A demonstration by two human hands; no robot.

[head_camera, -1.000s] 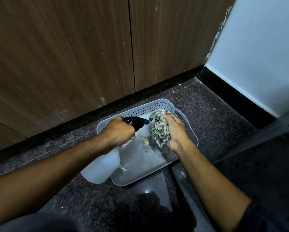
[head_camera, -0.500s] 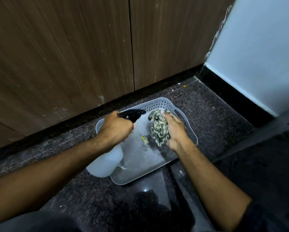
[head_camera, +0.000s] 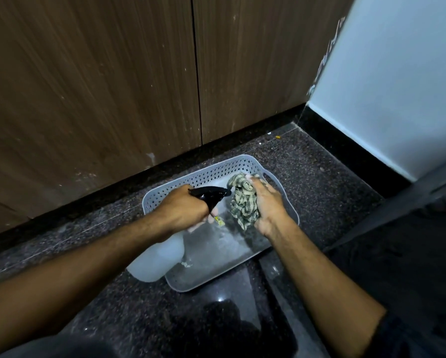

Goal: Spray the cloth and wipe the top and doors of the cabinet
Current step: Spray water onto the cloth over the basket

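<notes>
Cloth-wetting looks underway, the wiping not begun: the left hand [head_camera: 184, 208] grips the spray bottle [head_camera: 156, 262], nozzle aimed at the checked cloth [head_camera: 242, 202] bunched in the right hand's [head_camera: 269, 205] closed fingers over the grey tray [head_camera: 190, 177]. Cabinet doors [head_camera: 242, 68] behind seem dusty, perhaps untouched.

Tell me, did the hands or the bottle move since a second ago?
A little. The left hand lifted the spray bottle slightly and swung its black nozzle closer to the checked cloth, almost touching it. The right hand kept the bunched cloth over the grey basket. Nothing was picked up or let go; the basket and cabinet doors stayed put.
</notes>
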